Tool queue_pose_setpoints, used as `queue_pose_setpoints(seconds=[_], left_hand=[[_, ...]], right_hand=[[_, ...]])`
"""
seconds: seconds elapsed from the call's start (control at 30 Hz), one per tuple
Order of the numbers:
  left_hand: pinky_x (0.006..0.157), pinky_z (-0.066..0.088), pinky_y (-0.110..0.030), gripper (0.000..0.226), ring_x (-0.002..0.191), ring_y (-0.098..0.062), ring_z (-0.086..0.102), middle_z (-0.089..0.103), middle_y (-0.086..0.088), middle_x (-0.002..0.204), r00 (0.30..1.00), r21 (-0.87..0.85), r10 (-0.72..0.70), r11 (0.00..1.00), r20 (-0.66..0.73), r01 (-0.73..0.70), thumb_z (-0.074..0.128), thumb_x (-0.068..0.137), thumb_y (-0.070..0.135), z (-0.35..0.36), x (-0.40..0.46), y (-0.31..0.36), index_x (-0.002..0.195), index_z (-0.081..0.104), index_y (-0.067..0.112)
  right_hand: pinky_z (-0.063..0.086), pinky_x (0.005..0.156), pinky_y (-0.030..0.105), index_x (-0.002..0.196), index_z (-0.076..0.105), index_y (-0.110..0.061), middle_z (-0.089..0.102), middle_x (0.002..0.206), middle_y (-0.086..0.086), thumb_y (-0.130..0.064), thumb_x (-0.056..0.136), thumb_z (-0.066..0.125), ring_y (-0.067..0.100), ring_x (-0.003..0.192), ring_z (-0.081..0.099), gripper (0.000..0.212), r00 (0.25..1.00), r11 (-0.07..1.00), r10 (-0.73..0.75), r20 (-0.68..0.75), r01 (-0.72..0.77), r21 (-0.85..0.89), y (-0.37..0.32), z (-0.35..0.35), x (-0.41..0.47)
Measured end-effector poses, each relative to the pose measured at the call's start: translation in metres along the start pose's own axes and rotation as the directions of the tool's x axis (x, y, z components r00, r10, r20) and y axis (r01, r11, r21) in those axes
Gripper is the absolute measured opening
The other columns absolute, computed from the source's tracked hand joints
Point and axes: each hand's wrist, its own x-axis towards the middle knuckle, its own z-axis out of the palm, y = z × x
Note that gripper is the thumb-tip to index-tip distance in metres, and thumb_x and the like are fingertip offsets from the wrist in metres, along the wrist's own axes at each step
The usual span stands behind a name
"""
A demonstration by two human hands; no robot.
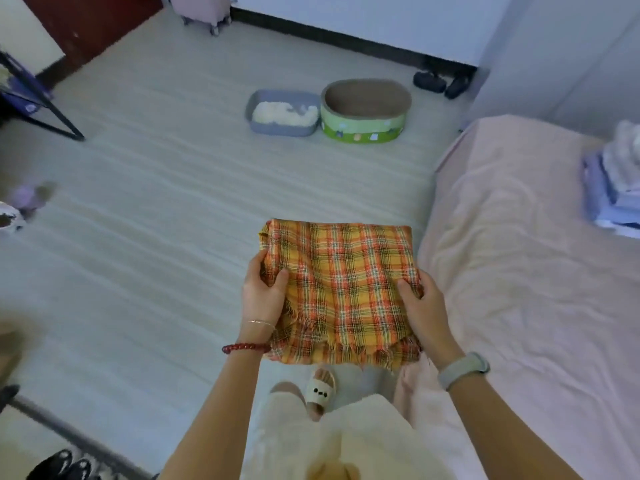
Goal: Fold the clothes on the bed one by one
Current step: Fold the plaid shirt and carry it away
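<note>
Plaid cloth (341, 289) held folded mid-frame, above the floor, left of the bed (519, 271). Left hand (261, 292) and right hand (420, 303) each pinching a side edge, thumbs on top. Best kept taut, fringed edges level, then laid flat near the pile (613, 188) at right.

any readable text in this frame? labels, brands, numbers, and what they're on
None readable.
Green oval tub: small stickers on its side, too blurred to tell whether they carry words.
Plaid cloth, held by left hand and right hand: no label shows.
Wristband: no display visible.
</note>
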Motion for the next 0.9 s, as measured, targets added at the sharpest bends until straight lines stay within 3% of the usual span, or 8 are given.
queue_pose_setpoints(seconds=[0.1,0.17,0.27,0.37,0.43,0.63,0.8,0.9], left_hand=[[0.09,0.045,-0.032,0.051,0.101,-0.015,0.052,0.053,0.002,0.112,0.996,0.043,0.047,0.998,0.072,-0.05,0.06,0.089,0.016,0.039,0.053,0.033,0.136,0.041,0.013],[0.085,0.044,-0.028,0.052,0.095,-0.012,0.05,0.052,0.007,0.105,0.989,0.052,0.065,0.996,0.135,-0.073,0.061,0.088,0.016,0.069,0.087,0.052,0.136,0.042,0.013],[0.088,0.043,-0.029,0.052,0.103,-0.016,0.052,0.054,-0.001,0.116,0.961,0.062,0.085,0.993,0.261,-0.105,0.061,0.088,0.016,0.122,0.14,0.08,0.136,0.041,0.014],[0.094,0.044,-0.033,0.052,0.113,-0.024,0.053,0.054,-0.009,0.126,0.916,0.066,0.123,0.985,0.382,-0.159,0.06,0.088,0.016,0.182,0.199,0.118,0.136,0.041,0.013],[0.095,0.043,-0.033,0.052,0.115,-0.025,0.052,0.053,-0.01,0.13,0.872,0.061,0.162,0.975,0.462,-0.214,0.061,0.088,0.016,0.225,0.237,0.148,0.137,0.041,0.013],[0.096,0.042,-0.034,0.051,0.115,-0.026,0.052,0.053,-0.01,0.13,0.676,0.039,0.237,0.93,0.698,-0.366,0.061,0.088,0.016,0.359,0.321,0.256,0.136,0.042,0.014],[0.098,0.042,-0.034,0.051,0.115,-0.024,0.051,0.052,-0.008,0.131,0.443,-0.027,0.254,0.889,0.86,-0.457,0.061,0.088,0.017,0.48,0.331,0.326,0.136,0.042,0.017],[0.097,0.039,-0.03,0.051,0.112,-0.02,0.05,0.053,-0.005,0.128,0.319,-0.074,0.278,0.847,0.906,-0.527,0.06,0.088,0.019,0.558,0.322,0.363,0.136,0.042,0.017]], right_hand=[[0.047,0.089,0.035,0.119,0.049,-0.024,0.056,0.107,-0.008,-0.025,0.096,0.048,0.015,0.101,0.055,0.023,0.996,0.999,0.029,-0.082,-0.026,0.038,-0.013,-0.015,0.047],[0.047,0.09,0.035,0.124,0.05,-0.018,0.056,0.11,-0.005,-0.023,0.095,0.048,0.016,0.103,0.055,0.029,0.986,0.997,0.063,-0.154,-0.054,0.06,-0.019,-0.026,0.077],[0.047,0.087,0.032,0.128,0.048,-0.015,0.056,0.113,-0.002,-0.023,0.095,0.049,0.015,0.101,0.054,0.034,0.96,0.99,0.121,-0.251,-0.098,0.1,-0.021,-0.045,0.125],[0.046,0.077,0.023,0.125,0.048,-0.017,0.056,0.103,-0.01,-0.023,0.095,0.049,0.007,0.093,0.055,0.031,0.916,0.976,0.184,-0.357,-0.129,0.173,-0.026,-0.064,0.182],[0.048,0.079,0.028,0.126,0.048,-0.017,0.055,0.101,-0.011,-0.024,0.095,0.049,0.009,0.092,0.056,0.032,0.871,0.964,0.232,-0.433,-0.148,0.22,-0.035,-0.079,0.222],[0.05,0.091,0.044,0.129,0.047,-0.014,0.06,0.112,0.003,-0.023,0.095,0.05,0.024,0.103,0.059,0.036,0.677,0.912,0.384,-0.628,-0.175,0.37,-0.07,-0.137,0.314],[0.05,0.082,0.034,0.131,0.046,-0.011,0.06,0.11,0.005,-0.022,0.095,0.051,0.023,0.097,0.059,0.038,0.462,0.876,0.474,-0.749,-0.159,0.456,-0.069,-0.199,0.355],[0.049,0.089,0.042,0.132,0.045,-0.01,0.061,0.114,0.008,-0.023,0.094,0.05,0.026,0.101,0.059,0.041,0.34,0.863,0.503,-0.795,-0.138,0.487,-0.06,-0.246,0.383]])
